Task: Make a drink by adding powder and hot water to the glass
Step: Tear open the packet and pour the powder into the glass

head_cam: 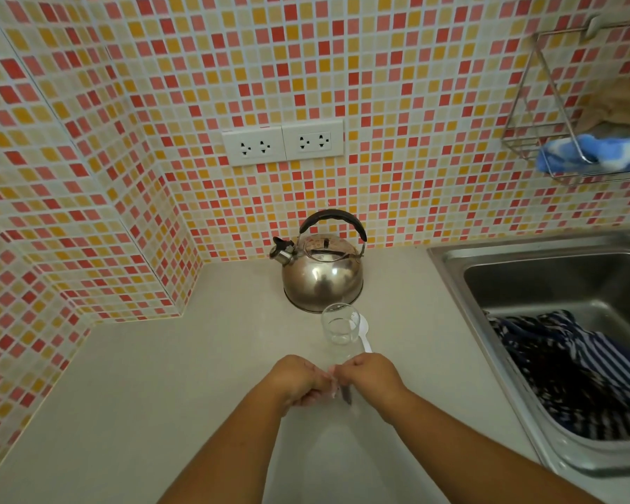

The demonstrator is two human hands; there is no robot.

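Two hands met low in the centre of the frame, above the pale bench (204, 358). The left hand (299, 381) and the right hand (370, 376) were both curled closed, pinching between them a small packet (339, 389) that was blurred and mostly hidden by the fingers; what it held could not be told. Just above the hands, the clear glass (340, 329) stood upright on the bench, with a white spoon (365, 336) lying just beside it on its right. Above the glass, near the tiled wall, sat the steel kettle (322, 271) with its black handle up and spout toward the left of the frame. At the right edge a steel sink (546, 281) held a dark striped cloth (575, 372).
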